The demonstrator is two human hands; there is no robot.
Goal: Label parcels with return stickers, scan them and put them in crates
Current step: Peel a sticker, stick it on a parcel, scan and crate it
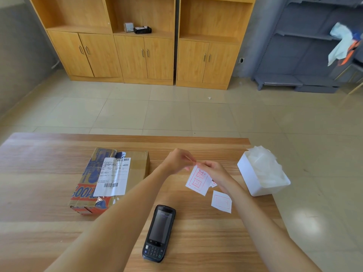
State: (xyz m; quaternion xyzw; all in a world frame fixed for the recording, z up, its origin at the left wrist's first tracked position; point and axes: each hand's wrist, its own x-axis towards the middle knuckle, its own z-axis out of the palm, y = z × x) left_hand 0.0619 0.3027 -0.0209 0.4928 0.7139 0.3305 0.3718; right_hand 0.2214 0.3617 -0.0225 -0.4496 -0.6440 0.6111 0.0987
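While white box (247, 174) holds crumpled paper (265, 169), hands elsewhere

I see a wooden desk (49, 163) in front, wood-grain top. Beyond it, beige tiled floor (176, 110) with a small white scrap (209, 98) on it. Against the back wall, two light-wood cabinets (121, 46) side by side, open shelves above, closed double doors with metal handles below. On the middle shelf: a small grey box (128, 27) touching a black device (142, 30); can't tell what it is. Right side: grey metal shelving rack (306, 55), white cloth (338, 44) and something orange (350, 52) hanging from it. Wall socket (241, 60) low on the grey wall between cabinet and rack.
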